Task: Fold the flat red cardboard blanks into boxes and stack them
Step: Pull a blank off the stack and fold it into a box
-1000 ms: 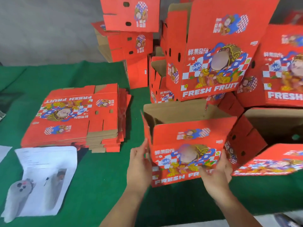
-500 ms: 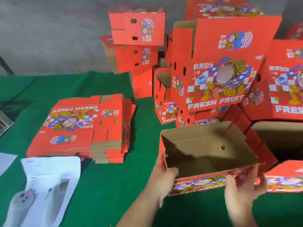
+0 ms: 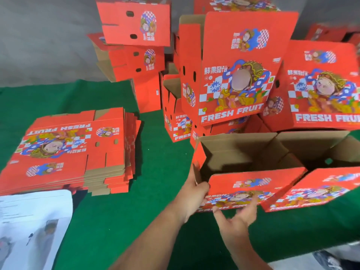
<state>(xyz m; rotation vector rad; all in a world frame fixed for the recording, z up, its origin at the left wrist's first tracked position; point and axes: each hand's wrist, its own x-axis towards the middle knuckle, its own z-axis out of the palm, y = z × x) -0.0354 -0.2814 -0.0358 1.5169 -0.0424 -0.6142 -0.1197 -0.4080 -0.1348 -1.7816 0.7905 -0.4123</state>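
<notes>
1. Two bare hands show at the bottom of my head view, reaching up from about 6 o'clock toward an open red box [image 3: 251, 184] at 4 o'clock on the green table [image 3: 152, 221].
2. My left hand [image 3: 194, 195] grasps the box's left corner, thumb hooked over the edge into the brown inside.
3. My right hand [image 3: 238, 217] is released, fingers spread, fingertips at the lower edge of the printed front panel; I cannot tell if they touch it.
4. The box stands with its top open, its brown flaps visible inside.
5. A stack of flat red blanks [image 3: 72, 151] lies at 9 o'clock, well apart from the box.
6. Folded boxes [image 3: 239, 67] are piled from 12 to 2 o'clock.
7. A white printed sheet [image 3: 33, 227] lies at 8 o'clock, just beside the blanks.
</notes>
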